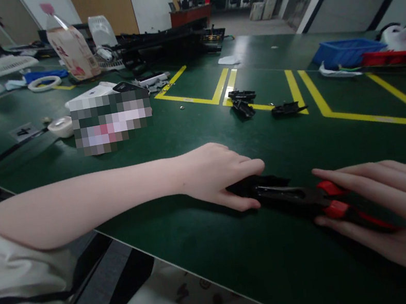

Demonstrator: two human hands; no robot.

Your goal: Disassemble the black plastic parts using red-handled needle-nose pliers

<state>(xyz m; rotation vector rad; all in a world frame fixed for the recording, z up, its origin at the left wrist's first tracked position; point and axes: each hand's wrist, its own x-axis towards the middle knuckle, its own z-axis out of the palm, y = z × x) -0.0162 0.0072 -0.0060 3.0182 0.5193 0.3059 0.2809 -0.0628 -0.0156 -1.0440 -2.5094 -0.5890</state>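
My left hand (223,174) is closed on a black plastic part (274,180), which lies low over the green table and is partly hidden by the fingers. Pliers with red and black handles (336,208) are in my right hand (404,200), the handles between the thumb and the fingers. Their dark jaws (281,193) point left and meet the black part; whether they bite on it I cannot tell. Beyond my hands lie three similar black parts, one of them a clip-like piece (288,109) at the right by the yellow tape.
Yellow tape (381,119) marks outlines on the green table (223,269). At the left back stand a pink-capped bottle (70,47), a tape roll (44,83) and a white round object (61,127). A blue bin (346,52) and a red rack (398,57) are at the right.
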